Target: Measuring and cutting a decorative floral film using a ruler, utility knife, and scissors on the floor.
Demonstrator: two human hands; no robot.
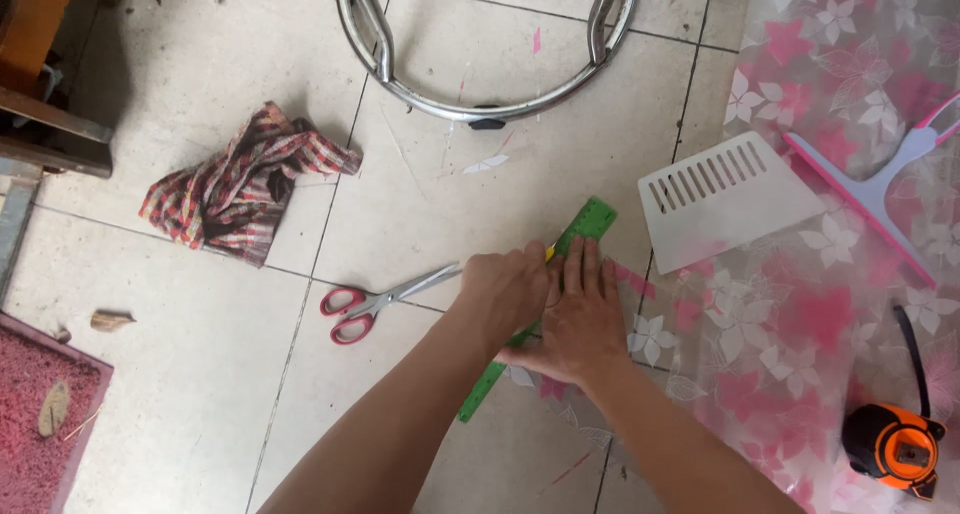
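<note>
Pale tiled floor [200, 374], dark grout lines; chrome stool base [480, 99] at top; wooden furniture [40, 64] top-left; daylight.

The ruler [585, 224] is green plastic, flat and smooth. The film [830, 314] under it is thin, see-through plastic with pink and white flowers, and it shines a little. The scraper [725, 199] is matt white plastic with slots. The squeegee [885, 189] is pink and pale plastic. The scissors [375, 301] have shiny metal blades and red plastic handles. The checked rag [240, 184] is soft, crumpled cloth. The ring [480, 44] far off is bright, shiny metal. The floor [190, 364] is smooth pale tile. The tape measure [893, 449] has an orange plastic case.
</note>
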